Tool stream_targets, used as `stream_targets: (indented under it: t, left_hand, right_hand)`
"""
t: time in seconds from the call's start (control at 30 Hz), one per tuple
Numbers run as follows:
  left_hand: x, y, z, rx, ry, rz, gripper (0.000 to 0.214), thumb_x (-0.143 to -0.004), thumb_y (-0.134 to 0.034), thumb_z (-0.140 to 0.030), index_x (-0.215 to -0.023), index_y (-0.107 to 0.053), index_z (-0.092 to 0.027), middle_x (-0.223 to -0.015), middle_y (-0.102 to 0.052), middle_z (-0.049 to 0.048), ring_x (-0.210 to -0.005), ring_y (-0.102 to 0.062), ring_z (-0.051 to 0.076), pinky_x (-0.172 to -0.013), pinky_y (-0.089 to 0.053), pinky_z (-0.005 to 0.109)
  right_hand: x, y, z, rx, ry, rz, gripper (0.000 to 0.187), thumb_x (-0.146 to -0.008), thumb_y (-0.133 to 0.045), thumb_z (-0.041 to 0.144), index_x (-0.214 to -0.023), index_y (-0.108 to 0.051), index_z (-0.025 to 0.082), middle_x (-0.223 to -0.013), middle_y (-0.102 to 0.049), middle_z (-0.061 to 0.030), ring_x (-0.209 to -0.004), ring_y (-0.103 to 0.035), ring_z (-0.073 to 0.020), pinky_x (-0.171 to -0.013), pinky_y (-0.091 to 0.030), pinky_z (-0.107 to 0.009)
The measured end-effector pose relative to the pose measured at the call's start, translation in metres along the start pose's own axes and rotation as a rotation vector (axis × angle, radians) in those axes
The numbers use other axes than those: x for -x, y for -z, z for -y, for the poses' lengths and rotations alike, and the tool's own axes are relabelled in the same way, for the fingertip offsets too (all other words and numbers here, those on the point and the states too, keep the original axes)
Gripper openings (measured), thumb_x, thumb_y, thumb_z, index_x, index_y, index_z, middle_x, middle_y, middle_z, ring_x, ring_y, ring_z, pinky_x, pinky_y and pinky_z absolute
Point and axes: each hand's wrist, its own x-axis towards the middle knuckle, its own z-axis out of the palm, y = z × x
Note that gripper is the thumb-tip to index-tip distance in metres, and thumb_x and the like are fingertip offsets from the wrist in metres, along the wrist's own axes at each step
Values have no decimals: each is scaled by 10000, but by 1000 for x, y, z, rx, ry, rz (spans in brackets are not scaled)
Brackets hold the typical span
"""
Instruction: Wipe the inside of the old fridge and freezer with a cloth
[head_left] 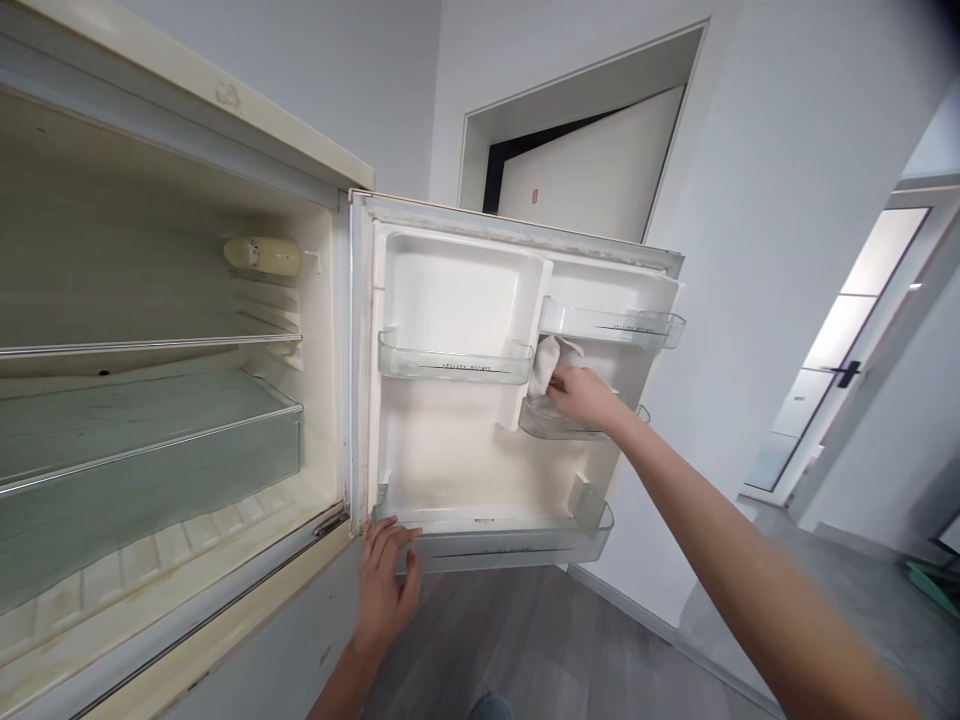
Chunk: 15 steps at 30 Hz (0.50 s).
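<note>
My right hand [583, 392] is closed on a white cloth [546, 366], which it presses against the inside of the fridge door [442, 280]. The cloth sits by the central divider, just above a clear right-hand door shelf [559, 425] that the hand partly covers. My left hand [386, 580] rests at the lower hinge-side corner of the door. Its fingers are apart and touch the end of the wide clear bottom door shelf [510, 547], with the thumb in front of it.
The open fridge [319, 350] stands at the left, with glass shelves [150, 425] and a yellowed lamp cover [262, 256] inside. Two more clear door shelves, the left one [455, 366] and the upper right one [611, 323], jut out. Behind the door are a wall and a doorway [592, 160].
</note>
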Motion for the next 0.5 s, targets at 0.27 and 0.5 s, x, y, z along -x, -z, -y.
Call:
stream_targets:
  t: [0.27,0.5]
  left_hand:
    - [-1,3,0,3,-8,21,283,-773,-513,-135,-1024,-532,-265,-944,-695,18,-1081,-572,232,-1021,-424,551]
    - [0,2,1,5,-10,31,285,-774,-521,-142,-1038,-520,-249,-955,-685,32,-1114,-544,236,-1039,-410,561]
  right_hand:
    - [6,4,-48,105,-168,57,285,-744,-444,188,-904,-679,201,-831,-701,-87,-773,-628,-267,-640,-450,-341]
    - [26,20,-83,-808,-461,-61,166,-689,-605,279,-812,-650,177,-817,-674,-58,-723,-604,-182,-645,-481,-295]
